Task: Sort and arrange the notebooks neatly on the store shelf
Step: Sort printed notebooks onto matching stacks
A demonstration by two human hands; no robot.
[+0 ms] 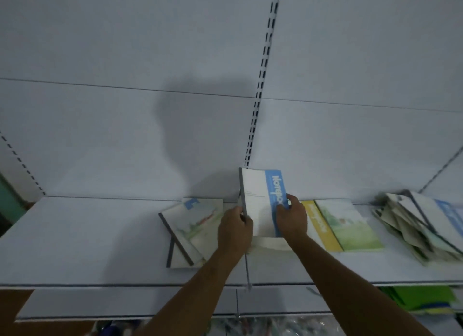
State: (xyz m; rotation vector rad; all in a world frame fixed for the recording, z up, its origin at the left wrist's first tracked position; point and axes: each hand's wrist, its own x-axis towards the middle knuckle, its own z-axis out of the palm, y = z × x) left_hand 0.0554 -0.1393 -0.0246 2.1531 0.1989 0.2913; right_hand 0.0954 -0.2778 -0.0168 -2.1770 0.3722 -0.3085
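A white notebook with a blue band [258,197] stands tilted upright above the white shelf [87,235]. My left hand [234,231] grips its grey spine edge, and my right hand [292,217] pinches the blue band on its right side. Just left of my hands lie two overlapping notebooks with grey spines [193,230], skewed on the shelf. To the right lies a flat notebook with a yellow band and green cover [343,225]. At the far right sits a messy fanned pile of several notebooks [421,228].
A white back panel with a slotted upright [263,85] rises behind the shelf. A lower shelf [125,303] sits below, with green and yellow items [423,300] at its right. The left part of the upper shelf is bare.
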